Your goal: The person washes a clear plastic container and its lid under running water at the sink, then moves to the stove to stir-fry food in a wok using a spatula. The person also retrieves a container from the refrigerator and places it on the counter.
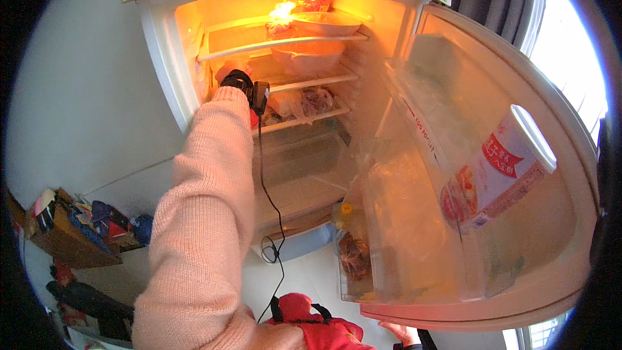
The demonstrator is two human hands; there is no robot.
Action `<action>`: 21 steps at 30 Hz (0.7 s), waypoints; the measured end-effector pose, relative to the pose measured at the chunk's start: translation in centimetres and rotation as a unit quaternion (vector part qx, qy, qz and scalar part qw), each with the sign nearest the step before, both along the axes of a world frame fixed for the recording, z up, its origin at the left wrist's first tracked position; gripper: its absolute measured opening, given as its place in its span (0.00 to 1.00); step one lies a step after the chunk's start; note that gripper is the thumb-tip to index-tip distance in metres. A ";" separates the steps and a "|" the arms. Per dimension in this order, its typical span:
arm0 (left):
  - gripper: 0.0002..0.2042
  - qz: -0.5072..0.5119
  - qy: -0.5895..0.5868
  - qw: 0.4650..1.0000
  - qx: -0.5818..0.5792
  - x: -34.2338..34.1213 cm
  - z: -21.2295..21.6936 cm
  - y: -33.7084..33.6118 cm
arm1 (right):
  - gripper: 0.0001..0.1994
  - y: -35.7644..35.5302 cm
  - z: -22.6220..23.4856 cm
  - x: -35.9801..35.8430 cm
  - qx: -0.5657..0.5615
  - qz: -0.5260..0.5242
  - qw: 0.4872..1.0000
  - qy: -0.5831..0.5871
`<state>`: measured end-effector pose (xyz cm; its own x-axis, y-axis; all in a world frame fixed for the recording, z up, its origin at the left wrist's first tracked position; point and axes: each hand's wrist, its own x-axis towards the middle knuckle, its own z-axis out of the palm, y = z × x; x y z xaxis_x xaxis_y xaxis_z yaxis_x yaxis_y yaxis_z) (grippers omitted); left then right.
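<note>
My left arm in a pink knit sleeve reaches into the lit fridge (162, 52). My left hand (236, 67) is at the left side of the middle shelf (324, 81), its fingers mostly hidden behind the wrist and a black wrist strap (238, 82) with a small black device (260, 96). Whether it holds anything I cannot make out. Just below the wrist a bit of something red shows. Low in the picture my right hand (403, 333) is partly in view beneath the fridge door (564, 207), fingers apart, nothing visible in it.
A bowl (311, 57) and a plate (330, 26) stand on upper shelves, bagged food (311, 100) on a lower one. The open door fills the right side, holding a white paper tub (495, 168). A black cable (275, 207) hangs from the wrist device. A cardboard box (71, 240) stands left.
</note>
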<state>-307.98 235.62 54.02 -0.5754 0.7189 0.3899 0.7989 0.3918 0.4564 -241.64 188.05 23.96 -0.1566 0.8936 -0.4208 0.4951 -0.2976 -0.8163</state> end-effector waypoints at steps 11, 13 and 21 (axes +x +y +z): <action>0.23 0.012 -0.415 0.873 0.256 -2.9 -5.1 2.7 | 0.22 1.4 1.1 -4.1 0.000 0.015 0.998 0.067; 0.22 0.037 -0.397 0.855 0.332 -0.9 -5.6 0.1 | 0.22 1.8 0.4 -4.1 0.015 0.043 0.996 0.074; 0.14 -0.065 -0.576 0.663 0.474 12.8 -6.9 -21.9 | 0.19 5.4 -1.1 -4.5 0.164 0.312 0.936 -0.013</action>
